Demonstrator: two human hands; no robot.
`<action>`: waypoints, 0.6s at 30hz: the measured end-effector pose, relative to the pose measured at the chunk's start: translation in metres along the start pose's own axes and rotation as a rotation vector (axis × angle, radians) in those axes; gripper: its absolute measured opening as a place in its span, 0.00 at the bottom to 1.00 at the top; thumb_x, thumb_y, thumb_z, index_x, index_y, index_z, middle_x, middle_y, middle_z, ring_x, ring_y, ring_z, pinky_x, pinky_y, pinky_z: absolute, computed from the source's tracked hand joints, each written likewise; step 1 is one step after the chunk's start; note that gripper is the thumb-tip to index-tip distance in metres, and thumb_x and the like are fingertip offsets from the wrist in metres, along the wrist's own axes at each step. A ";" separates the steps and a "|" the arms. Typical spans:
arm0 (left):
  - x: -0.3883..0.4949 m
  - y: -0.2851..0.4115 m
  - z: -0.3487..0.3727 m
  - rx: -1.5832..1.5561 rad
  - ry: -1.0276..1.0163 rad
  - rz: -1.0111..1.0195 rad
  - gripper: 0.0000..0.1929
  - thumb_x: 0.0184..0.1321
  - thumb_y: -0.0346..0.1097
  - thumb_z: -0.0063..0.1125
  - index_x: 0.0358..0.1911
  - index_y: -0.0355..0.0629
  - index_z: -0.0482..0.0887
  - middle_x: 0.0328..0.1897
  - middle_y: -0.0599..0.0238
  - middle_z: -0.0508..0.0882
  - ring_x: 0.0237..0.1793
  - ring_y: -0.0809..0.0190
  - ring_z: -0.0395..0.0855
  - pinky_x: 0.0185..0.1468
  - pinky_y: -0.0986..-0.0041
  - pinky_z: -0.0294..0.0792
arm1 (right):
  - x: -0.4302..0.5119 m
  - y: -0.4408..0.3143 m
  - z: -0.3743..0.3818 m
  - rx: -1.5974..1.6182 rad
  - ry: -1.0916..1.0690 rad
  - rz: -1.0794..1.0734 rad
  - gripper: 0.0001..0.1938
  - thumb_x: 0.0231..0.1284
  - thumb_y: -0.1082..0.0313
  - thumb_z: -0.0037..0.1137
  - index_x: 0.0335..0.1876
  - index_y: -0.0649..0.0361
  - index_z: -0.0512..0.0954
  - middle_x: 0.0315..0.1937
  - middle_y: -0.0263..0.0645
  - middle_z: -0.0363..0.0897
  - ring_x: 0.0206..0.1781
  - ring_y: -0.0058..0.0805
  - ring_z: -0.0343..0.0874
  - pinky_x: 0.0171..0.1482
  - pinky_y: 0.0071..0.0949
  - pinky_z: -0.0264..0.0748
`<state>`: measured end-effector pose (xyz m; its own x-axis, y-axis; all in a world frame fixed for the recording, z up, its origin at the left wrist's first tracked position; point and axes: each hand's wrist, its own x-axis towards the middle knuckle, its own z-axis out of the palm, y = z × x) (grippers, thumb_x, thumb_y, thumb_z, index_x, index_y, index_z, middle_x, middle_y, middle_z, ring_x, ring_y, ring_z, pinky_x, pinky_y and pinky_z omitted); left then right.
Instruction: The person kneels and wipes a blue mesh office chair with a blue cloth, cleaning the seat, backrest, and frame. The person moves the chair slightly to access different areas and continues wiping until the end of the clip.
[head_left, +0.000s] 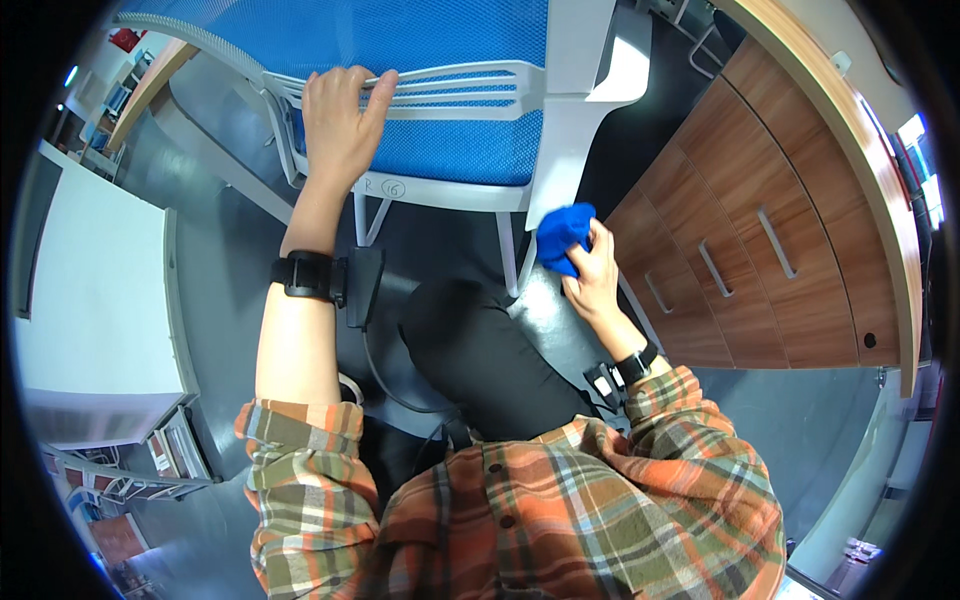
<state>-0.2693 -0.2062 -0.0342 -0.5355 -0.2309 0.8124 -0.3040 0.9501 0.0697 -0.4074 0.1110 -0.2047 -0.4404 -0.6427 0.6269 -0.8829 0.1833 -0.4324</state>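
In front of me stands a chair with a white plastic frame (570, 142) and blue mesh (457, 150) across its back. My left hand (341, 112) grips the slatted white crossbar (465, 90) of that backrest, the thumb lying over its upper slat. Lower and to the right, my right hand (596, 270) holds a bunched blue cloth (562, 238). The cloth is at the lower end of the chair's right side frame; whether it presses on it I cannot tell. The chair's lower rail bears handwritten marks. Pale chair legs (508, 255) show beneath.
On the right is a wood-grain drawer cabinet (739, 225) with metal handles, beside a curved desk edge (862, 120). A white cabinet-like unit (97, 285) stands left, near a rack with books (176, 446). My bent knee (465, 322) is below the chair. A cable hangs by my left wrist.
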 end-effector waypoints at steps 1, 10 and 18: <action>-0.001 -0.001 0.000 -0.002 -0.016 -0.012 0.21 0.71 0.54 0.52 0.36 0.40 0.82 0.37 0.59 0.81 0.49 0.49 0.77 0.71 0.47 0.56 | -0.015 0.001 -0.001 0.020 -0.070 0.039 0.20 0.45 0.74 0.62 0.49 0.50 0.83 0.59 0.48 0.70 0.59 0.51 0.73 0.55 0.41 0.77; 0.003 -0.003 -0.003 -0.010 -0.084 -0.009 0.21 0.71 0.54 0.52 0.39 0.40 0.84 0.37 0.59 0.81 0.46 0.50 0.76 0.69 0.51 0.57 | 0.079 -0.021 -0.024 0.063 0.317 -0.075 0.22 0.49 0.75 0.60 0.54 0.52 0.80 0.60 0.45 0.67 0.59 0.49 0.71 0.56 0.41 0.76; 0.001 -0.001 -0.001 -0.046 -0.050 -0.034 0.21 0.70 0.54 0.53 0.37 0.40 0.83 0.36 0.60 0.81 0.47 0.50 0.77 0.70 0.48 0.56 | 0.034 -0.020 0.014 -0.102 0.180 -0.087 0.17 0.43 0.67 0.70 0.43 0.49 0.84 0.58 0.44 0.68 0.56 0.49 0.71 0.51 0.40 0.78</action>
<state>-0.2683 -0.2075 -0.0331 -0.5647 -0.2722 0.7791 -0.2868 0.9499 0.1241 -0.4023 0.0746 -0.1836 -0.3755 -0.5183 0.7683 -0.9268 0.2127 -0.3095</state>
